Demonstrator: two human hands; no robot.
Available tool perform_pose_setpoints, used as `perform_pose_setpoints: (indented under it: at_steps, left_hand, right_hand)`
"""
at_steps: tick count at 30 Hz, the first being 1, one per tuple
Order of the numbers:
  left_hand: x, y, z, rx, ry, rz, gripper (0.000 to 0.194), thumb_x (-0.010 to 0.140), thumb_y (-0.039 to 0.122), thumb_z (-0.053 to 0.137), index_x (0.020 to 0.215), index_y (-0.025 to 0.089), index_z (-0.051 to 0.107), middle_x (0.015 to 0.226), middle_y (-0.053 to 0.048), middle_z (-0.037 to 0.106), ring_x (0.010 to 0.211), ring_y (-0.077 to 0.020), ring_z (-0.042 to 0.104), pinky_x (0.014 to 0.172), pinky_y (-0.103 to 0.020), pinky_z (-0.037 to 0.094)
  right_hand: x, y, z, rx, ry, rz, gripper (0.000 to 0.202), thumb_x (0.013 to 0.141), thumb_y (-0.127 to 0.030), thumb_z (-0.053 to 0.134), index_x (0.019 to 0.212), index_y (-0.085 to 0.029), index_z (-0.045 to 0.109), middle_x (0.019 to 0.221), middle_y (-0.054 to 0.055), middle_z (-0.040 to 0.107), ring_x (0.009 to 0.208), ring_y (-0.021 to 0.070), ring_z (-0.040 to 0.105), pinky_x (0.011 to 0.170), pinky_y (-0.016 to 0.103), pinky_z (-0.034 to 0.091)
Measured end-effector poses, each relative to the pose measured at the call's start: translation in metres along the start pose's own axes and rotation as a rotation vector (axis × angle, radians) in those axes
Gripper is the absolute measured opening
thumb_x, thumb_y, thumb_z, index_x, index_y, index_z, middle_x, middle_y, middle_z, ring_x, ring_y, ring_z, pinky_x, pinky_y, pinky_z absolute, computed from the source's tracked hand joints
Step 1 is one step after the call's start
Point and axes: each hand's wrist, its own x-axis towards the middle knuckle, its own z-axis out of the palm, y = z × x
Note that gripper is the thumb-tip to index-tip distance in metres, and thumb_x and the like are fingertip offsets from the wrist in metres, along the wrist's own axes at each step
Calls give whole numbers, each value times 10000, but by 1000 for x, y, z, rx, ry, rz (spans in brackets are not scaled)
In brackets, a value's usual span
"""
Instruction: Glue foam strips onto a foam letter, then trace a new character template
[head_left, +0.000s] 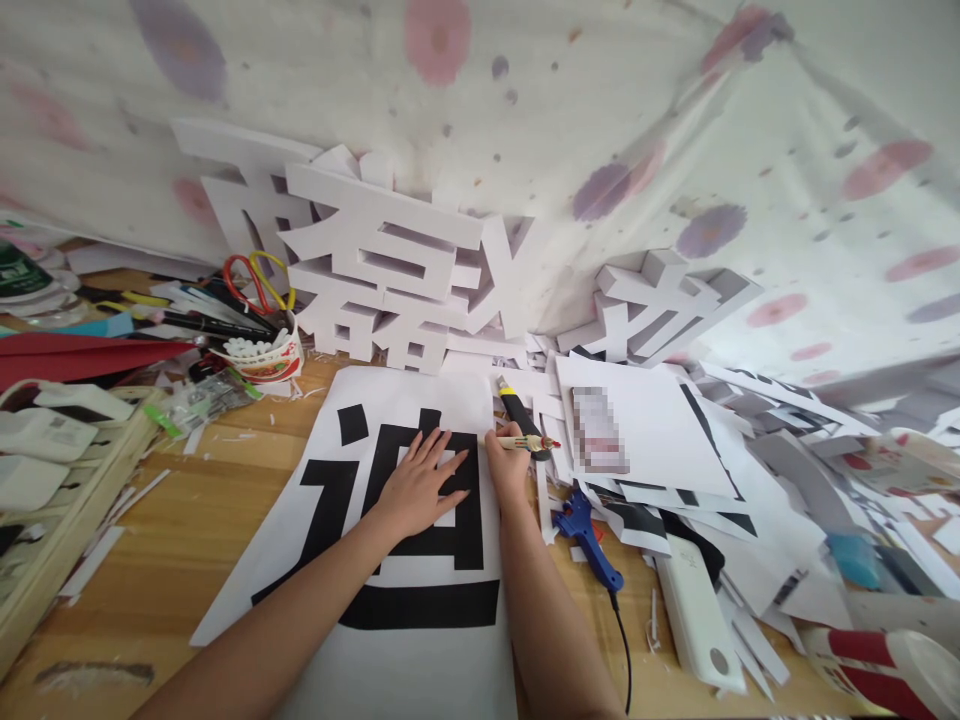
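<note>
On the light-brown wooden table (202, 510), my spread left hand (421, 490) lies on the white paper sheet (420, 662) bearing a bold black character, likely light, limp, easily creased and best steadied flat-palmed, while my right hand (508, 462) grips a slim cream patterned pen (534, 442) near the sheet's right edge.
</note>
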Motion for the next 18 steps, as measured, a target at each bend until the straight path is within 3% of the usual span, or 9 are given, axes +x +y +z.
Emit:
perform_pose_setpoints:
  at_steps: [18]
  left_hand:
    - [0,1,-1,-1,5,-2,576,849,578,287,1326,268,376,1457,-56,244,1343,-231,148,1083,-434,144]
  right_hand:
    - [-3,1,-4,45,-37,24,150,667,-251,484,596,-212,357,545,-79,361,521,99,369,554,241,329]
